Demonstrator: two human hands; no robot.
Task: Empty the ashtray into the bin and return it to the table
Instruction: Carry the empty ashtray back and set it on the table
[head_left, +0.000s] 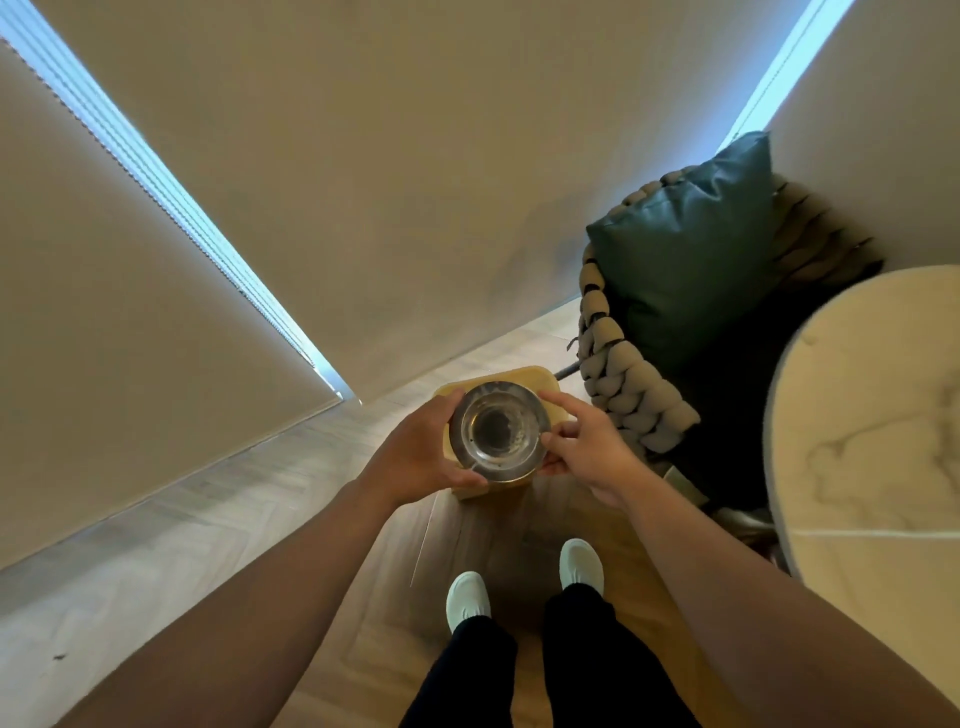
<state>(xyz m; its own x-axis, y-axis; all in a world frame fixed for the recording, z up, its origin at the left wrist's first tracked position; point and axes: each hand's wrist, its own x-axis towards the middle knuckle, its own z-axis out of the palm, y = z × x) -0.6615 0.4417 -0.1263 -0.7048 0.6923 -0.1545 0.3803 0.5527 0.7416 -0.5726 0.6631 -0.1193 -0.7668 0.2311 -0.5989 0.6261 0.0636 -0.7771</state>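
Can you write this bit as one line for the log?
left hand: holding ashtray | right hand: touching rim | ashtray: upright over bin | table: right

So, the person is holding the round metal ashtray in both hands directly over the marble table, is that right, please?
Not quite. The head view shows the left hand and right hand holding the round metal ashtray over the yellow bin on the floor, not over the marble table, which stands off to the person's right.
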